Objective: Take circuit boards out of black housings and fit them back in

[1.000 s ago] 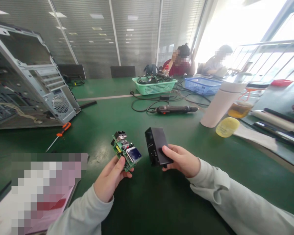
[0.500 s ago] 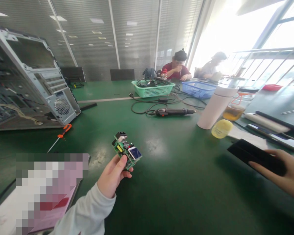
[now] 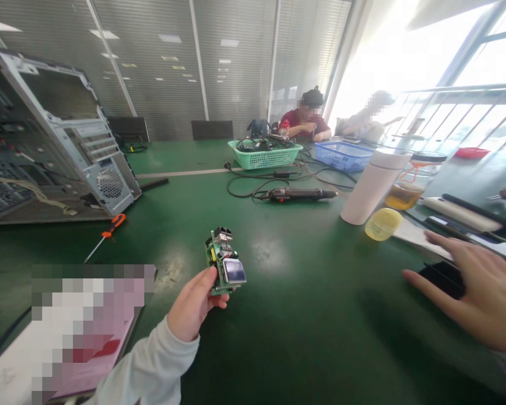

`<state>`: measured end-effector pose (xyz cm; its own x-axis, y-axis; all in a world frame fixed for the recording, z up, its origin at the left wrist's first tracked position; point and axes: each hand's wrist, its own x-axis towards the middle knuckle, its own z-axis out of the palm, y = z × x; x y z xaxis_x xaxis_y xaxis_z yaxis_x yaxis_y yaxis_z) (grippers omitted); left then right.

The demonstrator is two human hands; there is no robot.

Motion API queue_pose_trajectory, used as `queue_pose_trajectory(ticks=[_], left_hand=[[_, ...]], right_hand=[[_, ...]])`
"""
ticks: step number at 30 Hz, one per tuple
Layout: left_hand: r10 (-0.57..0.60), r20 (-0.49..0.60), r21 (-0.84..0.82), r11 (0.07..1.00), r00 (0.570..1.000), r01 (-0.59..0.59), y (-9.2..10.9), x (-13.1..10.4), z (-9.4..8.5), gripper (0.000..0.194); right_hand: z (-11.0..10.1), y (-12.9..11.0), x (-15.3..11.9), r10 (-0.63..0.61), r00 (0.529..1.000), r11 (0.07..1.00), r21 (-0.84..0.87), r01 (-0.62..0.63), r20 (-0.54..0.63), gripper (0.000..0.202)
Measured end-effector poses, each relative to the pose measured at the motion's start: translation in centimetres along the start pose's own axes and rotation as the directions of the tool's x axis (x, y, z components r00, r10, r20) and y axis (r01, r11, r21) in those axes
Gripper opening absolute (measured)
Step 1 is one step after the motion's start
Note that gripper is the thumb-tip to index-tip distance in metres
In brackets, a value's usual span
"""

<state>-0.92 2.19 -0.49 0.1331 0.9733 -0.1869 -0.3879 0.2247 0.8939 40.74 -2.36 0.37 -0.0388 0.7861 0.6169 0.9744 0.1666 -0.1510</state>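
Note:
My left hand [image 3: 194, 304] grips a small green circuit board [image 3: 218, 260] by its lower left edge, above the table. The board carries a little square screen and black connectors at its top end. At the right, my right hand [image 3: 478, 295] is open, thumb and fingers spread over a flat black object [image 3: 441, 280]. The hand covers most of that object, so its kind is unclear.
A computer case [image 3: 80, 140] stands at the left, near an orange screwdriver [image 3: 113, 226] and a pink-white booklet [image 3: 109, 332]. Farther back are an electric screwdriver [image 3: 299, 194], a green basket [image 3: 265, 156], and a blue basket [image 3: 343, 157]. A pale tumbler [image 3: 373, 188] stands right; two people sit beyond.
My right hand has let go of the black object and spread its fingers above it. My left hand has turned the board more upright, its screen facing me more.

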Motion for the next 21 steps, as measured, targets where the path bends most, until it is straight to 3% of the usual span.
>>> queue_pose_trajectory(ticks=[2, 5, 9, 12, 16, 21], left_hand=[[-0.050, 0.029, -0.023, 0.998, 0.998, 0.051, 0.2, 0.0, -0.1, 0.037], [-0.105, 0.041, -0.042, 0.993, 0.994, 0.107, 0.5, -0.2, -0.1, 0.029], [-0.151, 0.052, -0.053, 0.987, 0.987, 0.154, 0.8, -0.3, -0.1, 0.024], [-0.165, 0.092, -0.063, 0.983, 0.982, 0.171, 0.9, -0.4, -0.1, 0.029], [-0.120, 0.152, -0.078, 0.988, 0.981, 0.133, 1.0, -0.5, -0.1, 0.031], [-0.157, 0.111, -0.044, 0.986, 0.981, 0.163, 0.7, -0.3, -0.2, 0.027]], right_hand=[[0.7, -5.0, 2.4, -0.132, 0.991, 0.991, -0.008, 0.132, 0.029, 0.065], [2.0, -11.9, 5.2, -0.295, 0.955, 0.938, 0.196, 0.286, 0.016, 0.049], [4.4, -18.1, 7.2, -0.335, 0.940, 0.817, 0.517, 0.257, 0.062, 0.040], [6.4, -19.7, 7.5, -0.301, 0.948, 0.752, 0.637, 0.172, 0.100, 0.035], [8.7, -19.4, 6.8, -0.228, 0.946, 0.674, 0.738, -0.017, 0.230, 0.030], [9.8, -19.1, 6.2, -0.146, 0.915, 0.534, 0.809, -0.247, 0.376, 0.037]])
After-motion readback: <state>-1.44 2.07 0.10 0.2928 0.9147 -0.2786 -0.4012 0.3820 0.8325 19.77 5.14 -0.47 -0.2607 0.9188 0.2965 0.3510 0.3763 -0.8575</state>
